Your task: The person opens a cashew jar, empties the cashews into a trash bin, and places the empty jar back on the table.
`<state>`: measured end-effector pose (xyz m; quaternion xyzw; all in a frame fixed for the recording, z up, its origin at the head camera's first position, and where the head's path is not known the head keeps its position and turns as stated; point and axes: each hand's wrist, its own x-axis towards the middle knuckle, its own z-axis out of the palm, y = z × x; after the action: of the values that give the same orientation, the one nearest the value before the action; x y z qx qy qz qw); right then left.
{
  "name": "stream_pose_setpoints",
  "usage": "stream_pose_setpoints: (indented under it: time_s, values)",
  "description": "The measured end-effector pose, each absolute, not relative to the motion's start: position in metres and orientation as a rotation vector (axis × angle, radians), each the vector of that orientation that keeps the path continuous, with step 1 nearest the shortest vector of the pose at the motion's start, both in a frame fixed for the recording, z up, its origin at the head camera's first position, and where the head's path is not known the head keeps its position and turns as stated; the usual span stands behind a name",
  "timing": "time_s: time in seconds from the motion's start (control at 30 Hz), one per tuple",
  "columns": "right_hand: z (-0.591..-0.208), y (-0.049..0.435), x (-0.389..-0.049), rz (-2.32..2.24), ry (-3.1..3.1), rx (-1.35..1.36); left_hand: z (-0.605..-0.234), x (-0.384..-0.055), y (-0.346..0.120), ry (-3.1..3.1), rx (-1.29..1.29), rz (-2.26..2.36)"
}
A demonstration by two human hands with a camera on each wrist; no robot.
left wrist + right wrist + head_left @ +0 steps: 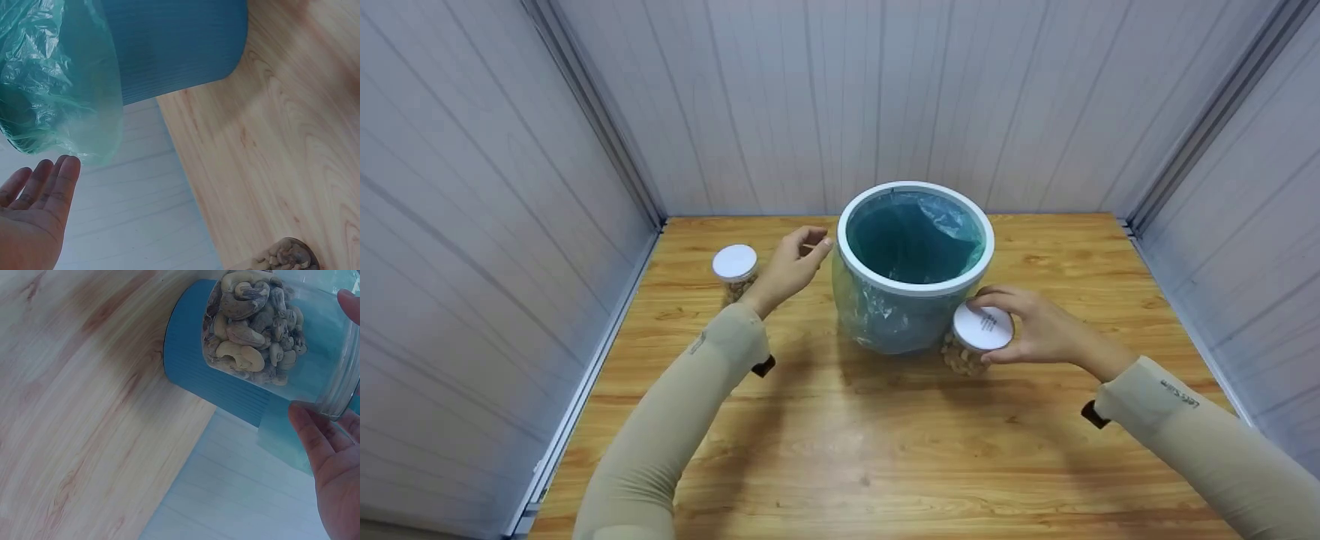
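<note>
Standing between the hands [789, 268] (right hand [1036, 328] gripping 1 jar [978, 334]) is a bin [915, 289].

Right hand [1035, 330] grips nut jar [976, 336] at its top, just beside bin [911, 288] lined with green bag [885, 326] — left hand [789, 266] near bin, opposite side, fingers [823, 247] loosely bent. Second nut jar [736, 267] — white-lidded — stands on wood surface [840, 465].

We record 1 blue, finely lined bin [174, 48] with white rim [914, 288] and green liner [84, 101]; 2 clear jars [322, 349] with white lids [735, 262], 1 darkly printed; tan nuts [247, 332]; beige sleeves [675, 420] with dark lettering [1180, 394]; golden, brown-streaked tabletop [847, 465]; pale, grey-lined walls [765, 105].
</note>
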<state>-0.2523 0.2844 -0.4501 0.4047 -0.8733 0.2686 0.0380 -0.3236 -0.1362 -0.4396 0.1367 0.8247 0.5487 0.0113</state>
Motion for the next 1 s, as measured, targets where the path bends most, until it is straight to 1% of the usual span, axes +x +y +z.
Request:
stream_pose_setpoints:
  time_s: [0.27,0.7,1.0]
  values:
    - [-0.448,0.28,-0.248,0.853,-2.712,1.244,-0.448,-0.309,-0.143,2.559,0.447,1.724]
    - [-0.449,0.275,-0.245,0.9,-2.705,1.281,-0.45,-0.295,-0.147,2.553,0.504,1.71]
    - [-0.451,0.269,-0.242,0.886,-2.663,1.307,-0.454,-0.284,-0.145,2.557,0.608,1.66]
